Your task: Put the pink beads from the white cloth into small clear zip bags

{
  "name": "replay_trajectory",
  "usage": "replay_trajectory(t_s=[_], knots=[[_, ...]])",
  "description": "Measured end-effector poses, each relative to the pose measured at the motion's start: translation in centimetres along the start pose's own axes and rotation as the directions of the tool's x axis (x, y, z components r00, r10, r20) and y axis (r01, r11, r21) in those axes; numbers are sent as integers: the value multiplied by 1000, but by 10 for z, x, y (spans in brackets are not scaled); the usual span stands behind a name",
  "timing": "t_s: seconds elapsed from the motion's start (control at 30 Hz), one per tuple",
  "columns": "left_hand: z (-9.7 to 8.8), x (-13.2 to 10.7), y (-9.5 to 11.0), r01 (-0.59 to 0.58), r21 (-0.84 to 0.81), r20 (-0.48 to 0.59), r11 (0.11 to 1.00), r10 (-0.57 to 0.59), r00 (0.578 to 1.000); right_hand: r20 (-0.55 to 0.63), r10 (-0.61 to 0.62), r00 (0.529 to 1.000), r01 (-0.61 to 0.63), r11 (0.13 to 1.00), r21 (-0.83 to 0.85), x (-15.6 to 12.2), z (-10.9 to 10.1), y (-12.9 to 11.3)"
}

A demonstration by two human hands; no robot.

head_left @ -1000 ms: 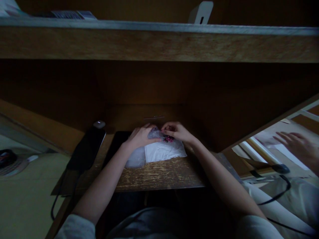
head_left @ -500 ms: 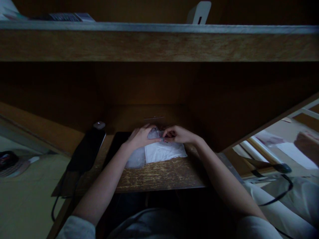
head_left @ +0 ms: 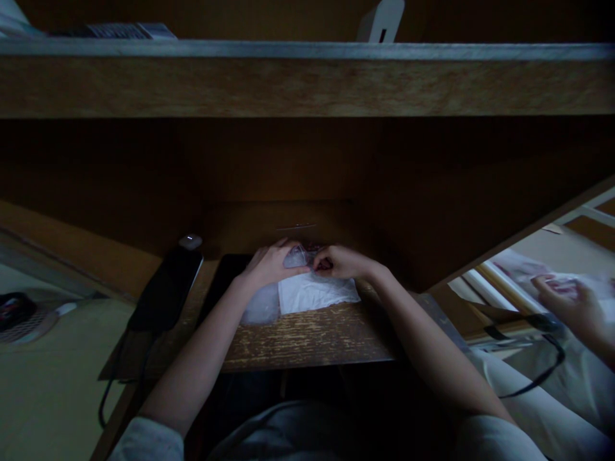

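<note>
My left hand (head_left: 271, 264) curves over a clear plastic bag (head_left: 295, 257) on the desk, its thumb stretched toward my right hand and the fingertips partly hidden. My right hand (head_left: 343, 261) is closed in a pinch beside the thumb; what sits between those fingers is too small and dark to name. Beneath both hands lies a white crumpled sheet (head_left: 317, 293), like tissue or cloth. To its left is a translucent plastic piece (head_left: 261, 306). Small reddish bits show dimly behind the right fingers.
Left on the worn wooden desk (head_left: 307, 342) lie a black flat device (head_left: 168, 288) with a cable and a small white case (head_left: 191, 241). A thin strip (head_left: 296, 226) lies behind my hands. Overhead runs a shelf edge (head_left: 307, 86). At right, another person's hand (head_left: 574, 310) holds crinkled plastic.
My right fingers have curled more tightly and shifted slightly. My left hand stays nearly still. Another person's hand has come into view at the right.
</note>
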State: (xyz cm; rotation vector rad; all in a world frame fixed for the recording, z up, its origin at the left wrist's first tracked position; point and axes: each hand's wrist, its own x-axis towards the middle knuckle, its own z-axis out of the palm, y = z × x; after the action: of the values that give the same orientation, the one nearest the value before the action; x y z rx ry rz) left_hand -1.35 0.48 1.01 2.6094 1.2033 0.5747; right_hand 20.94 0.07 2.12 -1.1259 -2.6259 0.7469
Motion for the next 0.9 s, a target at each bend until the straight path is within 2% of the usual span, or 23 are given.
replay_trajectory(t_s=[0.17,0.27,0.4,0.5,0.6,0.73,0.83,0.9], knots=[[1,0,0,3,14,0,1000,-3,1000,-17,8,1000,-7,1000,18,0,1,2],[0,0,0,5,8,-2,1000,-5,1000,-56,47,997,-40,992,118,-2,-2,5],[0,0,2,6,3,-7,1000,-6,1000,-190,63,980,-3,953,302,-4,-5,6],[-1,0,2,-3,-5,-5,1000,3,1000,-299,68,952,48,930,365,0,-1,3],[-2,0,3,5,0,-4,1000,-5,1000,-308,68,949,66,912,405,5,7,0],[-1,1,3,10,2,-1,1000,-10,1000,-291,57,955,66,915,398,7,8,1],[0,1,1,-5,0,-8,1000,5,1000,-307,60,950,44,946,323,0,-1,10],[1,0,0,-7,7,-10,1000,7,1000,-264,70,962,-3,969,246,-4,-7,19]])
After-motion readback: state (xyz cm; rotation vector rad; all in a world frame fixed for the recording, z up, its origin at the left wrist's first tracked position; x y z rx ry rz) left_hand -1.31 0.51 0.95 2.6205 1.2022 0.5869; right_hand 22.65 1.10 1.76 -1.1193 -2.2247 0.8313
